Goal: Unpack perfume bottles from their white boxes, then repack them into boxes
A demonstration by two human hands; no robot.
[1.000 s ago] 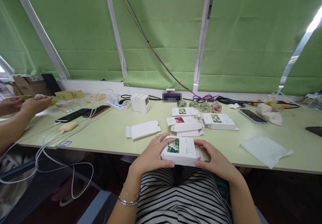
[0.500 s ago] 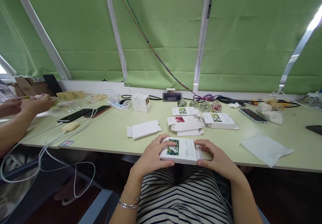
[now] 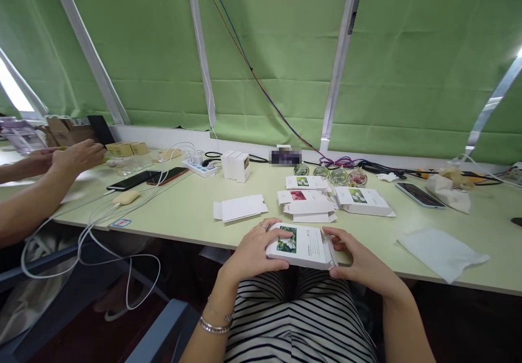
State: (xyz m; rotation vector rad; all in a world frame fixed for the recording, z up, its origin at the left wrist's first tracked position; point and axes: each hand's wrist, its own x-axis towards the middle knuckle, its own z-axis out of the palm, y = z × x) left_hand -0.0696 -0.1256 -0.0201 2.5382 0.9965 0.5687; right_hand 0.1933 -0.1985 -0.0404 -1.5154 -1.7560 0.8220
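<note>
A flat white box (image 3: 314,247) with a picture of a white flower is held above the table's front edge, over the striped lap. My left hand (image 3: 256,247) is wrapped round its left end, with fingers on top and the thumb along the front side. At the box's right end, a translucent plastic piece (image 3: 330,248) sticks out. My right hand (image 3: 359,259) grips this piece between thumb and curled fingers. Beyond the hands lie several white cartons with flower pictures, among them a pink-flower carton (image 3: 299,196) and a white-flower carton (image 3: 362,200). A plain white carton (image 3: 240,208) lies left of these.
Several round glass pieces (image 3: 338,176) stand behind the cartons. Small white boxes (image 3: 235,167) are upright near a power strip (image 3: 202,168). A tissue (image 3: 442,251) and a phone (image 3: 420,195) lie right. At left are cables, phones and another person's hands (image 3: 77,159).
My right hand has moved slightly right, away from the box, and more of the translucent piece shows at its end. My left hand keeps its hold. The whole view has shifted a little.
</note>
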